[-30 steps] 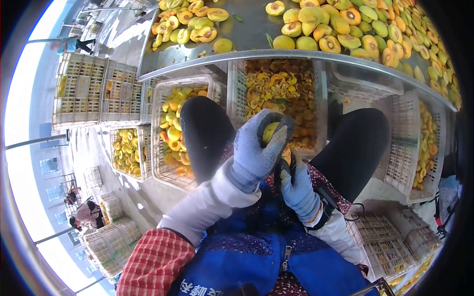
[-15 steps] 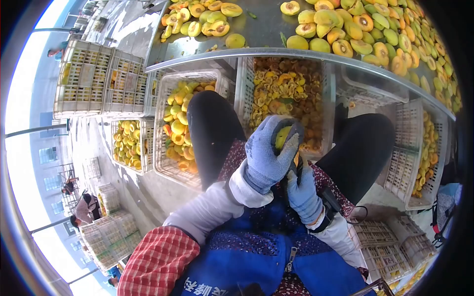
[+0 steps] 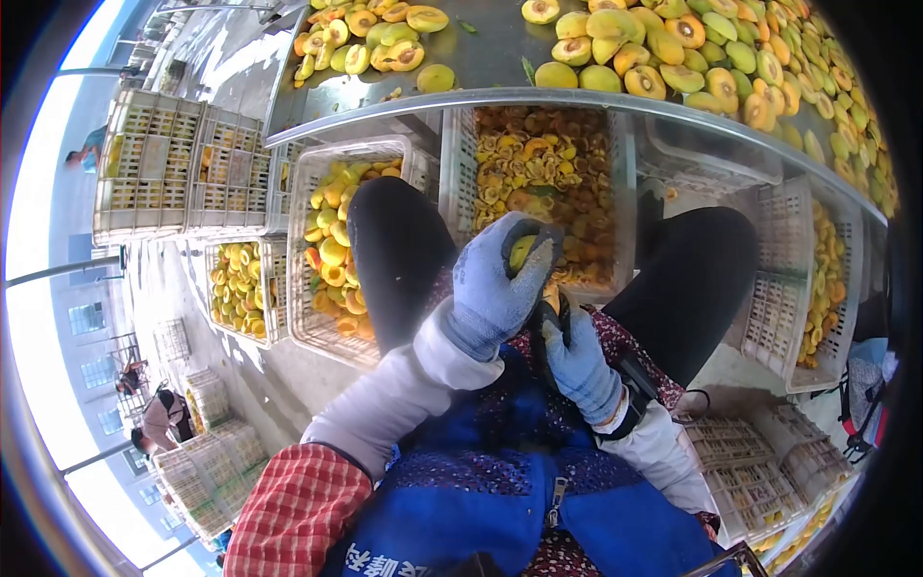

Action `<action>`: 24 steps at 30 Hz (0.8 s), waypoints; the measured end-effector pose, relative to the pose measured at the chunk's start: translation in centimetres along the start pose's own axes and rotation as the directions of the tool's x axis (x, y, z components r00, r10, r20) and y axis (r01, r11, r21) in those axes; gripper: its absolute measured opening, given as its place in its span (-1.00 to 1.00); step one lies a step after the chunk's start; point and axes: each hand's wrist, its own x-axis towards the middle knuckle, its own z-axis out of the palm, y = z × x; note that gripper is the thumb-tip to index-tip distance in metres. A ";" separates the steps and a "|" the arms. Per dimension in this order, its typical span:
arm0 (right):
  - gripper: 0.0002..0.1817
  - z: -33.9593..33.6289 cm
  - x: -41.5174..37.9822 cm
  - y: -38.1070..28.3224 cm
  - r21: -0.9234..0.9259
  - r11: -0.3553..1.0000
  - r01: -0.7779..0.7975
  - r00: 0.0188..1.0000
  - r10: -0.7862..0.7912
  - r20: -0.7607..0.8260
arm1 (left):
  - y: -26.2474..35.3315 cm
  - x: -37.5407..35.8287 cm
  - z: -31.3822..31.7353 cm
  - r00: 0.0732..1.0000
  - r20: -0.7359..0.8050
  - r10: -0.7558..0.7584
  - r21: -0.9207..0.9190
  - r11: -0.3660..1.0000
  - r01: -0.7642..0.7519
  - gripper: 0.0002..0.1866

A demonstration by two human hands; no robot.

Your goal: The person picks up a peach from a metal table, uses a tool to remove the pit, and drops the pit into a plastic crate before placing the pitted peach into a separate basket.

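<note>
My left hand (image 3: 492, 284), in a blue-grey knitted glove with dark coated fingers, is closed around a yellow-green peach (image 3: 522, 252), which shows between thumb and fingers. Just below and to the right, my right hand (image 3: 580, 361) in a similar glove is curled closed, fingertips close to the left hand. A bit of orange flesh (image 3: 552, 296) shows between the two hands; I cannot tell what the right fingers grip. Both hands are above my lap, near the front edge of a crate (image 3: 623, 207) of peach scraps and peels between my knees.
A metal table (image 3: 486, 58) with halved peaches (image 3: 673, 43) spans the front, its edge above the scrap crate. Crates of peach halves stand left (image 3: 300, 279) and right (image 3: 774, 317) of my legs. Stacked crates (image 3: 154, 163) stand farther left, and a person (image 3: 163, 418) bends by others.
The view has shifted slightly, so the surroundings sit a little further left and up. My hands stay together, the left still around the peach; the right has opened slightly away from it.
</note>
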 end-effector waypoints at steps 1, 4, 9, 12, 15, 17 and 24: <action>-0.61 -0.1 0.2 -0.1 0.034 0.998 -0.049 0.998 0.048 0.029 | -0.2 -0.2 0.4 1.000 0.005 0.004 0.000 1.000 -0.004 -0.80; -0.62 0.1 0.2 0.1 0.076 0.992 -0.099 0.995 0.099 0.013 | -0.3 -0.6 1.1 0.988 -0.152 0.025 -0.180 0.982 -0.053 -0.82; -0.54 0.2 1.3 -0.9 0.346 0.915 -0.206 0.974 0.226 -0.018 | 0.6 -0.4 0.7 0.990 -0.075 -0.118 -0.486 0.872 0.067 -0.80; -0.42 1.5 1.3 0.0 0.299 0.950 -0.090 0.963 0.159 -0.216 | 1.7 -0.9 1.9 0.959 -0.123 -0.254 -0.732 0.676 0.085 -0.67; -0.46 -0.3 4.0 -0.1 0.936 0.240 -0.256 0.857 0.504 0.105 | 1.5 -0.7 2.0 0.985 -0.168 0.046 -0.539 0.832 -0.131 -0.61; -0.46 -1.9 5.5 -0.4 0.927 0.249 -0.281 0.855 0.503 0.124 | 2.1 -1.1 1.0 0.996 -0.055 0.074 -0.520 0.849 -0.092 -0.59; -0.67 -5.1 7.2 -2.6 0.653 0.733 -0.189 0.973 0.230 0.024 | 2.7 0.1 -3.7 0.907 0.394 -0.152 -0.424 0.845 0.326 -0.66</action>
